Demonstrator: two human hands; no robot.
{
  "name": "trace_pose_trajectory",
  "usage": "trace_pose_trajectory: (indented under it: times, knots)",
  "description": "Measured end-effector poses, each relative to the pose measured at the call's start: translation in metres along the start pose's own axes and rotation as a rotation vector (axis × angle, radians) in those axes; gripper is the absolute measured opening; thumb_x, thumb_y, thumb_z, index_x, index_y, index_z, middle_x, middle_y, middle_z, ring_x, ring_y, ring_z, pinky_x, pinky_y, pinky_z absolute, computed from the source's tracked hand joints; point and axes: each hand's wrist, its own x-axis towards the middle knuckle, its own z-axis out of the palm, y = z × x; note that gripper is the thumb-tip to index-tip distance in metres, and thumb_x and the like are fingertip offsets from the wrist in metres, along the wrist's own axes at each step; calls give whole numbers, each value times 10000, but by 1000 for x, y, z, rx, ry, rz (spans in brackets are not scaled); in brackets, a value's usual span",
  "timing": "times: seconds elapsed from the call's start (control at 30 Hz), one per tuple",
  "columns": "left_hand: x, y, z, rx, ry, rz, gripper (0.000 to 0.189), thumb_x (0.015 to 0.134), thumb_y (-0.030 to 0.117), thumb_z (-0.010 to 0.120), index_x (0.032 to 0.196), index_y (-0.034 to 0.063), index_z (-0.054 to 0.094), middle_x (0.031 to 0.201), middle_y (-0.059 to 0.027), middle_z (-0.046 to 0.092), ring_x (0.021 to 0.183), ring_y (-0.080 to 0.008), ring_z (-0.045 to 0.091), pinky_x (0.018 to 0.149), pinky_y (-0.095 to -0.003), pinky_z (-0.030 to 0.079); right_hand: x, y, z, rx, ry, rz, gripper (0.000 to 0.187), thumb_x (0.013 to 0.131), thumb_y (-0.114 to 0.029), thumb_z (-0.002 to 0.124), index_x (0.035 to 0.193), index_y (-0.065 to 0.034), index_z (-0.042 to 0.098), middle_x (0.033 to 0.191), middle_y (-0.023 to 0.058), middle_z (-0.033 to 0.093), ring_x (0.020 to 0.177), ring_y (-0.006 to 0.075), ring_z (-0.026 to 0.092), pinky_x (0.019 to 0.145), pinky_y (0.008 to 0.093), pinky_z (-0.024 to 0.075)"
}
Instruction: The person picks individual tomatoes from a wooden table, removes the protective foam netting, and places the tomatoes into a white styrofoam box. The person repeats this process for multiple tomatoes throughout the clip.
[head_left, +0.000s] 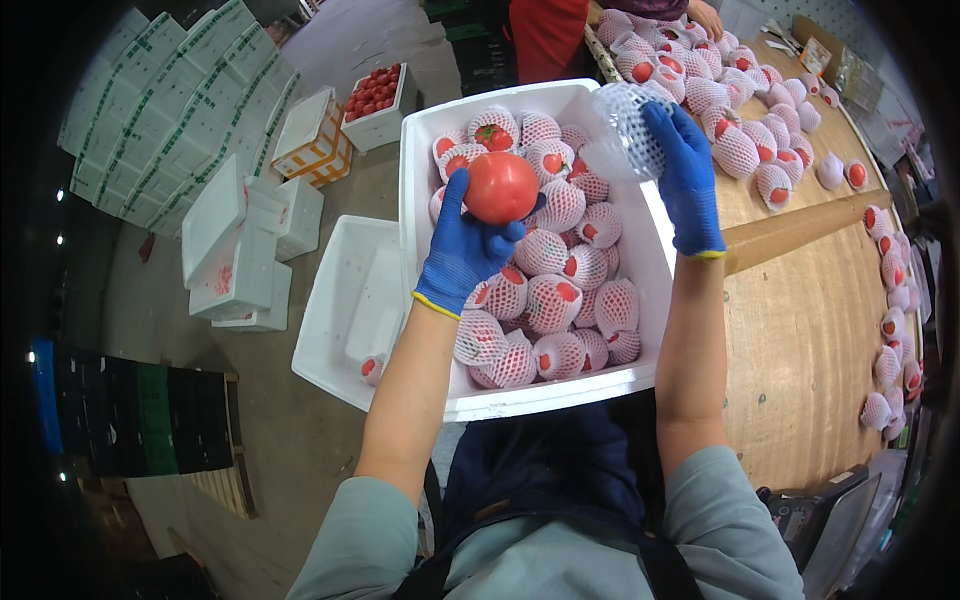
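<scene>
A large bare red tomato rests in my left hand, which wears a blue knit glove with a yellow cuff. My right hand, gloved the same way, pinches a white foam net sleeve over the far right corner of a white foam box. No tomato can be made out inside that sleeve. Below both hands, the box holds many net-wrapped tomatoes. One near its far end shows a green calyx. My left hand hides some of the wrapped ones.
To the right, a wooden table bears wrapped tomatoes and a wooden bar. Another person's hand is at its far end. A second foam box stands at left. Beyond are a box of bare tomatoes and stacked cartons.
</scene>
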Motion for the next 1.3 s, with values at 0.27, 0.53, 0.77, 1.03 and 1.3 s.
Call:
trace_pose_trajectory:
  times: [0.27,0.53,0.77,1.03,1.3]
  knots:
    - [11,-6,-24,432,226,17,776,810,701,378,1259,70,424,1119,-214,558,699,-228,646,490,-259,534,-28,34,43,-391,-406,286,485,817,-286,666,1203,-23,537,1086,85,593,1057,145,519,906,259,427]
    - [16,-15,-23,417,358,255,685,790,589,563,1239,84,453,1204,-157,492,1031,-285,560,630,-364,581,-11,65,24,-100,-315,453,354,880,-263,580,1147,-30,566,994,66,623,872,121,591,769,234,478]
    - [13,-5,-9,138,204,126,749,790,665,478,1231,60,469,1044,-179,602,852,-328,641,552,-341,583,-5,39,17,-573,-147,5,354,857,-225,601,1107,23,566,942,80,640,822,128,587,741,250,472]
    - [12,-10,-23,749,86,217,582,911,480,415,1321,72,354,1222,-188,495,1021,-307,575,788,-399,543,-28,23,48,-135,-514,215,650,722,-256,727,1271,-58,440,1201,98,515,1063,198,536,901,290,446]
    - [-4,-16,-30,174,-256,194,411,918,198,476,1300,71,395,1266,-120,481,1169,-238,478,1007,-359,385,-39,35,39,434,-776,505,793,657,-294,738,1306,0,391,1250,137,503,1141,236,500,995,344,375]
